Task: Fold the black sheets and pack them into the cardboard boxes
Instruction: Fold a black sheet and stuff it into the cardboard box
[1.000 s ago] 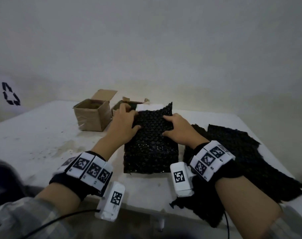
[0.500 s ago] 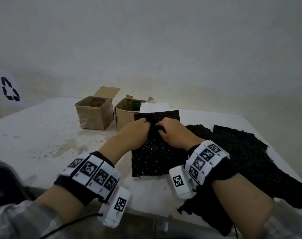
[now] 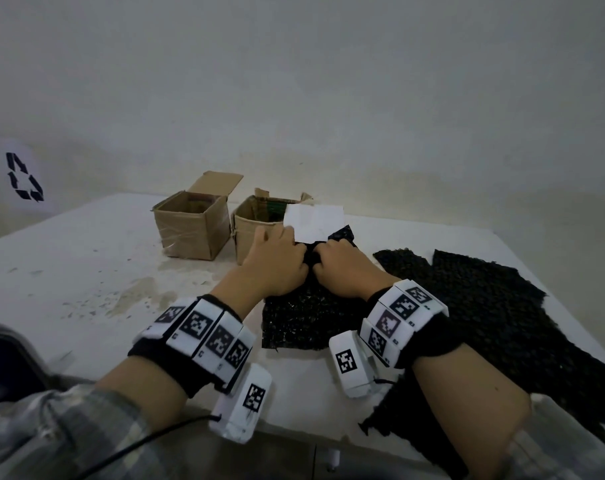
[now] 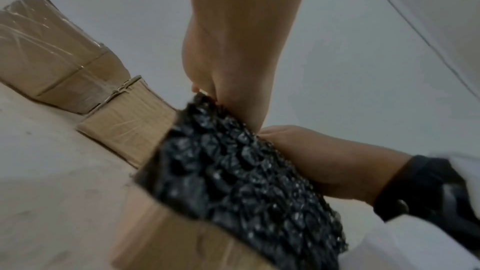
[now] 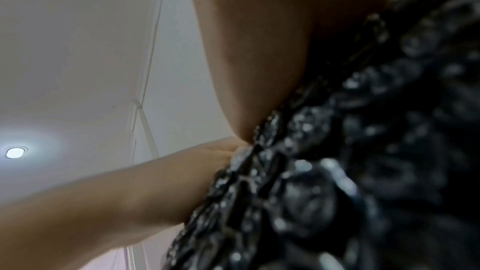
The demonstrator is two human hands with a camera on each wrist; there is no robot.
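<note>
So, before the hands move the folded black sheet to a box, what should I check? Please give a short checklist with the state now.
1. Left hand grips the folded sheet: ok.
2. Right hand grips it too: ok.
3. Fold is complete and even: cannot tell, the hands cover the far edge.
4. Nearer box is open on top: ok.
5. That box has room: cannot tell, a white flap hides part of the inside.
6. Left box is open as a spare: ok.
</note>
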